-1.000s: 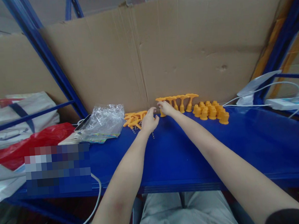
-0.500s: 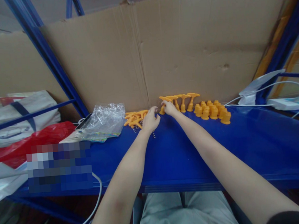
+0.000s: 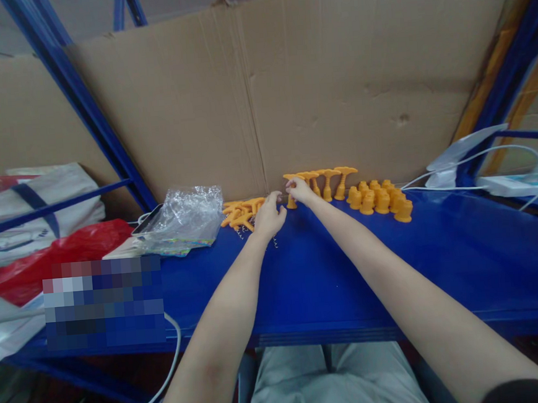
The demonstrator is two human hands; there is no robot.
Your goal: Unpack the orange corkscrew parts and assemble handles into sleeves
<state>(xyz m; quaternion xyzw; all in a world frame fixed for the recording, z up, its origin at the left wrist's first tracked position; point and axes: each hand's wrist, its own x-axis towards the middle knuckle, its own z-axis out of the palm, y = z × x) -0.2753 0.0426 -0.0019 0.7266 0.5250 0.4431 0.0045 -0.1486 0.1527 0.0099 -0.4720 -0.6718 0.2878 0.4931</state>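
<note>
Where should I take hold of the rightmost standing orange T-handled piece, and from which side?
I'd pinch the rightmost T-handled piece by its narrow stem, just under the crossbar, coming from the front right. It stands upright, so the stem is exposed below the wide crossbar. The cardboard wall is behind it, and the next T-handled piece crowds its left.

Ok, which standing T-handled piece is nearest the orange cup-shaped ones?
The rightmost T-handled piece; the others in that row all stand farther left.
</note>
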